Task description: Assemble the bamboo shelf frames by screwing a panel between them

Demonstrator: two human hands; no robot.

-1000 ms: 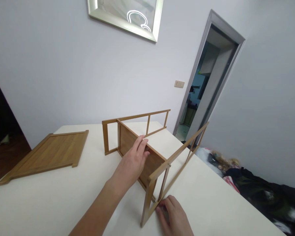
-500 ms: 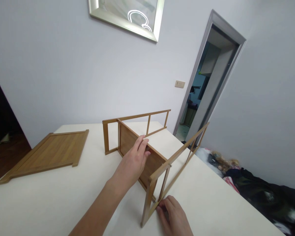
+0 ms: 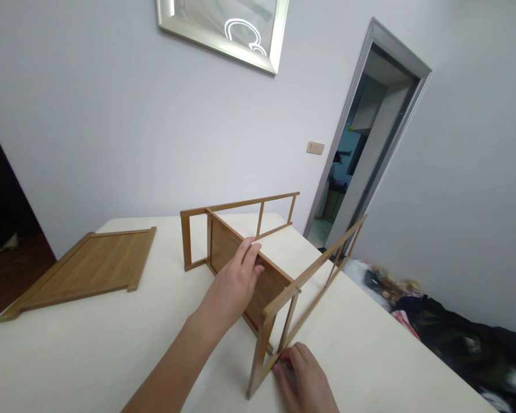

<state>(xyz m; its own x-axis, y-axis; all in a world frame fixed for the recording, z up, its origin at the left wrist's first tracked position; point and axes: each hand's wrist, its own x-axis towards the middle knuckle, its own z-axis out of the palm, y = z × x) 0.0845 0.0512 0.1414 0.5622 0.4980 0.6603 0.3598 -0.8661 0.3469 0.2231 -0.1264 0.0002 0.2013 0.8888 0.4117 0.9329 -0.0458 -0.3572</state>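
A wooden shelf rack lies on its side on the white table, made of a near side frame (image 3: 313, 268), a far side frame (image 3: 241, 203) and a shelf panel (image 3: 227, 244) standing on edge between them. My left hand (image 3: 236, 281) grips the panel's upper edge, fingers over the top and thumb on the near side. My right hand (image 3: 303, 373) is low at the outer side of the near frame, its fingertips pinched against the bottom rail; whatever they hold is hidden. A small metal screw end (image 3: 300, 291) sticks out at the near frame's upper joint.
A second wooden panel (image 3: 90, 264) lies flat on the left of the white table (image 3: 155, 355). Behind are a wall with a framed picture (image 3: 217, 46), a light switch (image 3: 315, 148) and a doorway (image 3: 348, 149). Dark clothes (image 3: 456, 338) lie beyond the table's right edge.
Almost nothing differs. The view has shifted very slightly; both hands keep their places on the rack.
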